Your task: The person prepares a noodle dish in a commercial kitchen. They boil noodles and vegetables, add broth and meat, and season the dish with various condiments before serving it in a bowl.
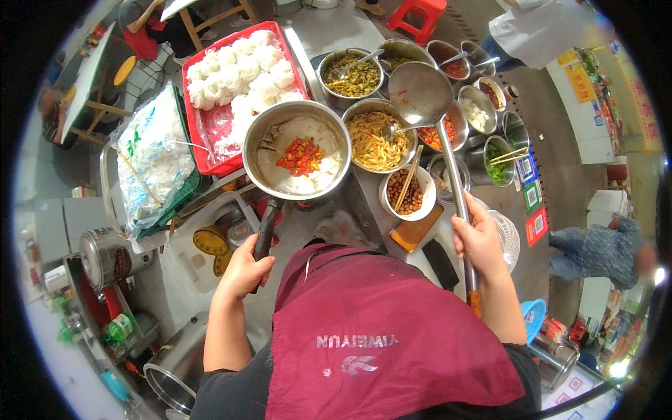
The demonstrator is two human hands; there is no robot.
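My left hand (pixel 243 269) grips the black handle of a steel saucepan (pixel 251 160), held up before me. Chopped red chillies (pixel 301 156) and a white minced ingredient (pixel 314 176) lie inside it, and brownish residue coats its wall. In my right hand (pixel 479 234) is the long shaft of a steel ladle (pixel 421 94). Its bowl hangs over the food containers and looks nearly empty, with a few red bits. Below the ladle stand a steel bowl of shredded pickled vegetable (pixel 379 149) and a white bowl of peanuts (pixel 415 201) with chopsticks across it.
A red crate (pixel 190 123) of white noodle bundles stands behind the saucepan, beside bagged noodles (pixel 152 152). Several steel containers line the counter, including chopped green pickles (pixel 362 79) and green herbs (pixel 496 163). A white plastic tub (pixel 202 262) sits lower left. People stand beyond the counter.
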